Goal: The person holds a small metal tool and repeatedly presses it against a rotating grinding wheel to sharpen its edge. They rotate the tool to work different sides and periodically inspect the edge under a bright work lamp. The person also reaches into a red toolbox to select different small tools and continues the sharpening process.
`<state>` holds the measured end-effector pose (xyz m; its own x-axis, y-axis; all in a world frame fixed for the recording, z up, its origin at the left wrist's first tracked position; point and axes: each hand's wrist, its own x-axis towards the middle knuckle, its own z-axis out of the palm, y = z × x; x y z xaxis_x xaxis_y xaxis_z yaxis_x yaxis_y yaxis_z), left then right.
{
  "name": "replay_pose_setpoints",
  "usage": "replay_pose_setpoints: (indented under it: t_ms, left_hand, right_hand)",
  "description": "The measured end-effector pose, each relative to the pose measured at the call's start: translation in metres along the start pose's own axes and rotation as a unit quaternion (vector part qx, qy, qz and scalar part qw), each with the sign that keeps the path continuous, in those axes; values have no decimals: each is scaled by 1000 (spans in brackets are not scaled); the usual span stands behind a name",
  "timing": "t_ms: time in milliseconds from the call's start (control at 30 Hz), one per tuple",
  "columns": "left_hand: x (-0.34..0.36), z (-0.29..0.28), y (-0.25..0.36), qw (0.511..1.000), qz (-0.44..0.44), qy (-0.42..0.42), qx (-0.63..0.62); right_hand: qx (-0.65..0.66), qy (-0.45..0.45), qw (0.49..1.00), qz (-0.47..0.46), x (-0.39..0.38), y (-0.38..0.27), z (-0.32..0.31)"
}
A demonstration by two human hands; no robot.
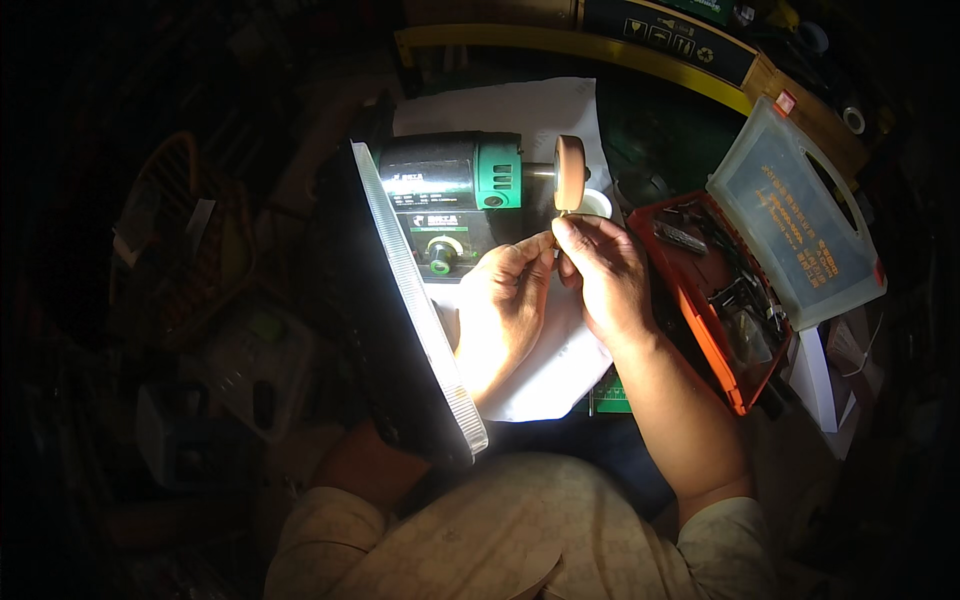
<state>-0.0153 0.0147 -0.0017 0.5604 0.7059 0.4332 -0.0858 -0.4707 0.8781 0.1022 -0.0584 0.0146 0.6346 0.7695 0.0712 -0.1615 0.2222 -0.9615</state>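
A bench grinder-polisher (430, 172) with a dark body and green end cap lies on its side-mounted shaft line, a tan wheel (569, 175) at the shaft's right end. Just below the wheel, my right hand (612, 280) pinches a tiny item, mostly hidden by the fingers, whose tip is at or very near the wheel's lower edge. My left hand (503, 305) is closed too, its thumb and fingertips meeting the right fingertips at the same spot. Whether the wheel spins I cannot tell. Behind the right fingers stands a white cup (597, 204).
A lamp panel (415, 300) with a ribbed bright edge slants across the left, hiding part of my left forearm. White paper (545, 375) lies under the machine. At right is an open orange case (710, 345) with small tools and a translucent lid (800, 225). A yellow rail (560, 42) borders the back.
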Motion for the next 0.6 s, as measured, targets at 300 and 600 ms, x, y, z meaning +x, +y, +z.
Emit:
replay_pose_setpoints:
  t_ms: [300,600]
  left_hand:
    - [1,0,1,1000,-3,-3,6]
    - [1,1,-1,1000,9,-3,11]
  right_hand:
    - [3,6,1000,10,0,-2,2]
    - [7,2,1000,3,0,0,1]
